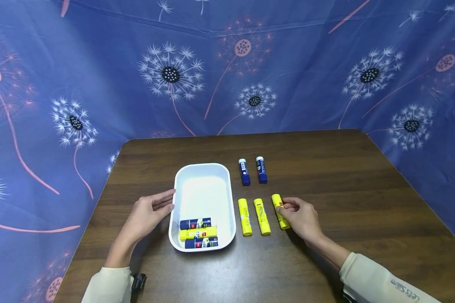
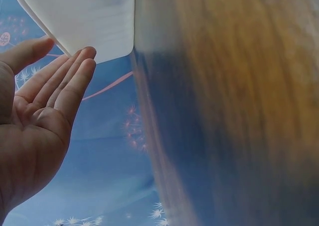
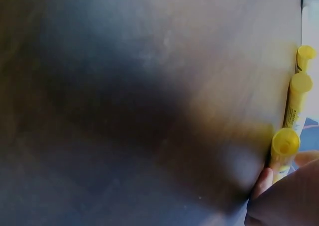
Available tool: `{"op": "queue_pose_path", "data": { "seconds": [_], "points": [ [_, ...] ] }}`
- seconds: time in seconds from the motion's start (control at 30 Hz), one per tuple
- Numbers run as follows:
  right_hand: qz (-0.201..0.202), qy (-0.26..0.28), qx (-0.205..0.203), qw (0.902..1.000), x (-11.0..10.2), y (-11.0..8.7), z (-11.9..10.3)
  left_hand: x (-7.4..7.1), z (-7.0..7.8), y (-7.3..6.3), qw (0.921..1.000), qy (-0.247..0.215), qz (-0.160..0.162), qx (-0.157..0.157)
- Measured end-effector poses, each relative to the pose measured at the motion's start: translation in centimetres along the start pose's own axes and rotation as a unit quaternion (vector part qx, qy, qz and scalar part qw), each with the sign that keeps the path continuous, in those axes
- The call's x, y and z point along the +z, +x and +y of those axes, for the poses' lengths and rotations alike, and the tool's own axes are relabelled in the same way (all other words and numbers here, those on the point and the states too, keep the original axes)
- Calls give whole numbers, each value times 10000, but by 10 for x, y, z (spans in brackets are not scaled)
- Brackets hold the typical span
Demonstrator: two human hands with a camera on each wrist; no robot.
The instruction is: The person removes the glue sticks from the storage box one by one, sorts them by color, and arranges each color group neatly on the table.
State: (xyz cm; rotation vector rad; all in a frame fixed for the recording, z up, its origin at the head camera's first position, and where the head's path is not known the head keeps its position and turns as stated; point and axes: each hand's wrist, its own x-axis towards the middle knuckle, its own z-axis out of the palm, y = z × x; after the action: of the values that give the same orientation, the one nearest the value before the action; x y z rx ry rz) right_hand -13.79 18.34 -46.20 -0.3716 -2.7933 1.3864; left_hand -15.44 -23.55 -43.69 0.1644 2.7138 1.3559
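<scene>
At the left side of a white tray (image 1: 202,185), my left hand (image 1: 145,216) touches the rim with extended fingers; the left wrist view shows its fingertips (image 2: 88,54) right at the tray's wall. Inside the tray's near end lie two blue glue sticks and, between them, a yellow glue stick (image 1: 198,233). My right hand (image 1: 301,219) pinches another yellow glue stick (image 1: 277,203) between thumb and fingers, at the right end of a row. Two more yellow glue sticks, one in the middle (image 1: 262,216) and one on the left (image 1: 244,216), lie beside it.
Behind the yellow row lie two blue glue sticks with white ends, a left one (image 1: 244,172) and a right one (image 1: 261,170). Everything rests on a brown wooden table (image 1: 349,168). A blue dandelion-print cloth (image 1: 299,63) hangs around the table's far edge and sides.
</scene>
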Motion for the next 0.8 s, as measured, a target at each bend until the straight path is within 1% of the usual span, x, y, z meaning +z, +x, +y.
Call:
{"op": "queue_pose_path", "data": {
  "seconds": [0.07,0.13,0.23,0.3,0.37,0.4,0.5,0.53,0.6,0.63,0.7,0.8],
  "points": [
    [-119,-59,-2,9999,-3,1,-1,0,0,0,10000,7,5,-30],
    [-127,-117,-165,9997,-7,6,-2,0,1,0,10000,15,6,-35],
    [28,-193,-684,9975,-15,19,-5,0,1,0,10000,-1,22,-34],
    [126,-153,-1062,9941,-22,31,-12,0,0,1,10000,1,27,-27],
    [68,34,-1335,9910,-28,43,-24,-1,0,0,10000,-2,39,-38],
    [-54,214,-1425,9895,-30,49,-31,-1,-1,0,10000,-4,48,-48],
    [-643,681,-1579,9830,-30,62,-55,-2,-1,-1,10000,-7,63,-76],
    [-914,797,-1603,9796,-29,64,-64,-2,-1,-1,9999,-14,72,-86],
    [-1476,977,-1688,9696,-24,67,-80,-1,-1,-1,9999,-32,79,-86],
    [-1749,1001,-1737,9640,-21,67,-87,-1,-1,-1,9999,-38,74,-77],
    [-2266,1120,-1866,9494,-13,65,-101,0,0,-1,10000,-36,59,-57],
    [-3001,1295,-2082,9218,3,61,-117,0,1,-1,10000,-51,55,-16]
  ]
}}
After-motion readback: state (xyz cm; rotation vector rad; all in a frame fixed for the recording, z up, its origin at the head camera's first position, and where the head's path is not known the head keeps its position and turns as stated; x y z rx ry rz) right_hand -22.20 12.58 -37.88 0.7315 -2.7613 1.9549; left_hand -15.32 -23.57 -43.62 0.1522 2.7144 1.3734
